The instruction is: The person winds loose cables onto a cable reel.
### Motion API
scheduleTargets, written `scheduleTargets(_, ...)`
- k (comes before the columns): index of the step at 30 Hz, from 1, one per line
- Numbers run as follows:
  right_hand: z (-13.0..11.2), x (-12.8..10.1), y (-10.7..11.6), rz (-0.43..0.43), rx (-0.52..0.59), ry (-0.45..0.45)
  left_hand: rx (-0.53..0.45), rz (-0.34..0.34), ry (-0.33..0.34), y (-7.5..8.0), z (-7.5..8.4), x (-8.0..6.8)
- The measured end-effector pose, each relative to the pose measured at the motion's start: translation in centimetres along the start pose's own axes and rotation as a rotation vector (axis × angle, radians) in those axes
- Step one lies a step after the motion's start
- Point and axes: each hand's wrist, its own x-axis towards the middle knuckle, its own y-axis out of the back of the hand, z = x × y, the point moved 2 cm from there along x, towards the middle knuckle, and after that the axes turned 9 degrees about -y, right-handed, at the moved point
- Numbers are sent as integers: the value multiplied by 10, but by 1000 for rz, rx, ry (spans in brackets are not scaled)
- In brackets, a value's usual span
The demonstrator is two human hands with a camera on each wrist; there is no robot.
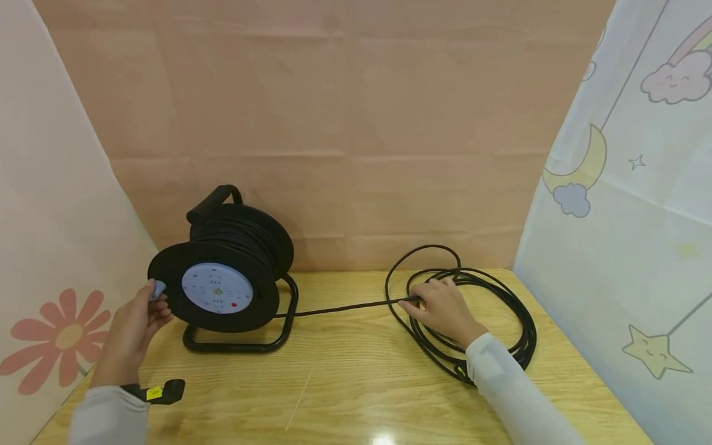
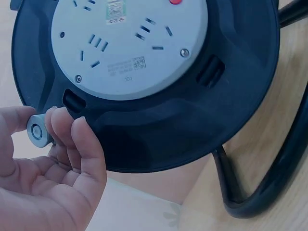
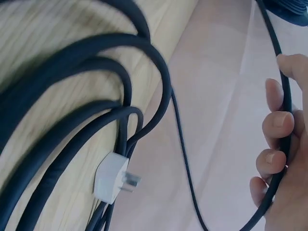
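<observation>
Black plastic makes up the cable reel, which stands upright in its tubular stand at about nine o'clock on the wooden table, its grey socket plate facing the camera. At the eight o'clock edge of the reel's flange, the left hand pinches the small grey winding knob between thumb and curled fingers; the left wrist view shows the knob clamped close against the flange.

From the foot of the reel a single strand of black cable runs straight toward three o'clock, lying just above the tabletop. The right hand grips that strand, fingers curled round it, and rests over the nine o'clock side of a loose coil of the same cable lying on the table. A white plug lies among the loops of the coil, prongs out, seen only from the right wrist.

At seven o'clock, a black wrist-worn device with a yellow label sits by the left sleeve.
</observation>
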Motion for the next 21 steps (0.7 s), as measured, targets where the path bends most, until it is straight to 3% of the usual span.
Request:
scheduleTargets(8, -9, 3, -3, -67, 16, -29, -26, 13, -7, -3, 7, 2)
scheduleTargets(14, -11, 6, -10, -120, -8, -135, -69, 28, -37, -7, 13, 2)
scheduleTargets(21, -20, 16, -21, -298, 17, -181, -64, 61, -75, -19, 23, 2)
